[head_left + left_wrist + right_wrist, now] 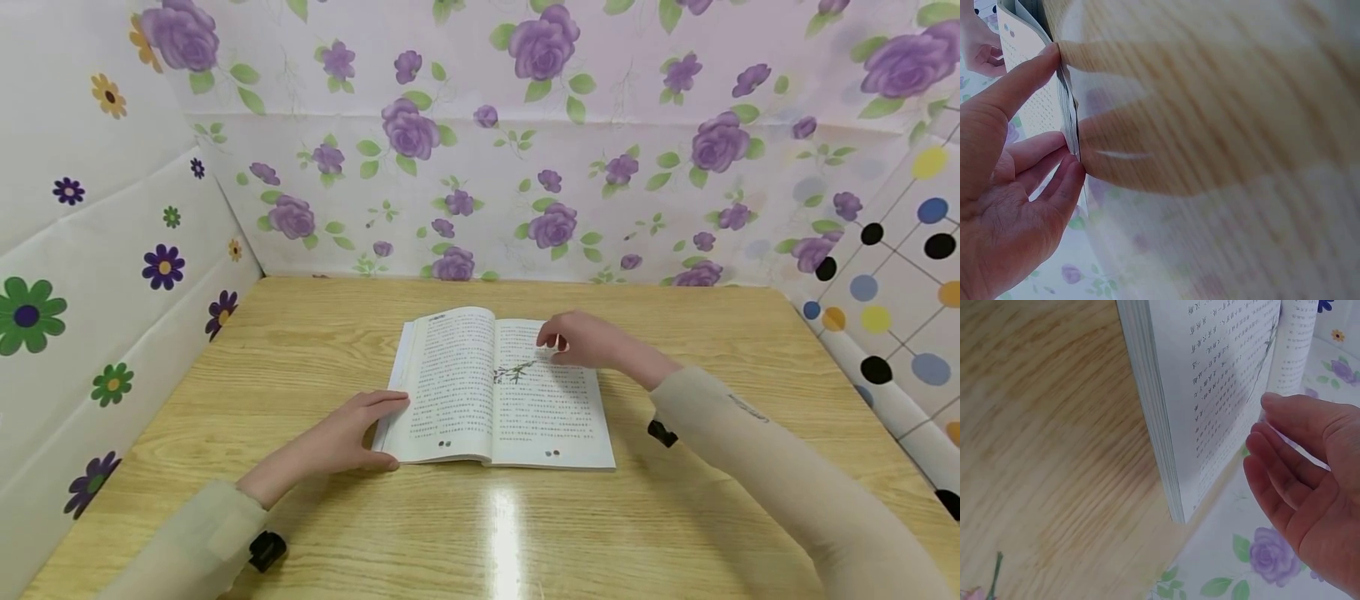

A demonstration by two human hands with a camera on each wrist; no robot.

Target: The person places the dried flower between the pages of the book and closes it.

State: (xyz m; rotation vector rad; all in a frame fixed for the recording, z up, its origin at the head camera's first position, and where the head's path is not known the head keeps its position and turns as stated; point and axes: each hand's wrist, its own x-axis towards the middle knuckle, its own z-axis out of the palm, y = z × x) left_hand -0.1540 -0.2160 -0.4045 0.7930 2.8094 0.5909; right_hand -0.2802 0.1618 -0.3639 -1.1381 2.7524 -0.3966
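An open book with printed text lies on the wooden table, its left pages bowed up toward the spine. A small plant drawing crosses the inner part of the right page. My left hand rests at the book's left edge, thumb near the lower corner and fingers higher up. In the left wrist view, the left hand's thumb and fingertips touch the stacked page edges, spread apart. Over the upper right page is my right hand, fingers loosely bent. Nothing shows between the right thumb and fingers in the right wrist view.
The glossy wooden table extends around the book. Behind it stands a wall covering with purple flowers. Flower-patterned sheeting borders the left side, and dotted sheeting the right. Each wrist carries a black strap piece.
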